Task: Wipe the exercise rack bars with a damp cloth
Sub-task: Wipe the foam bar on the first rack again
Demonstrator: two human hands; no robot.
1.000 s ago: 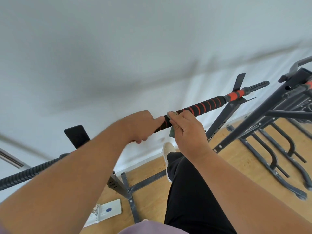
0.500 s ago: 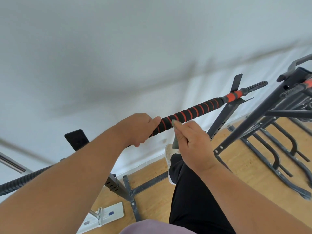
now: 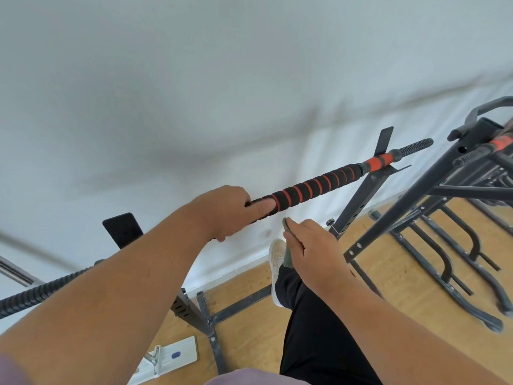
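Head view: left hand [image 3: 222, 211] wrapped around the foam-grip pull-up bar [image 3: 313, 186], fingers curled over it at the near end of the red-and-black striped section, thumb lying along the foam. Right hand [image 3: 311, 245] sits just below the bar, clear of it, fingers pinched together on a dark green cloth [image 3: 287, 258] that hangs down under the hand. Cloth is off the bar, so this looks like a gap between strokes or a regrip. Striped foam runs up-right to the orange collar [image 3: 376, 162] and the knurled end. Next move, as I read it: bring the cloth up onto the foam beside the left hand, wrap, slide toward the collar while the left hand steadies the bar.
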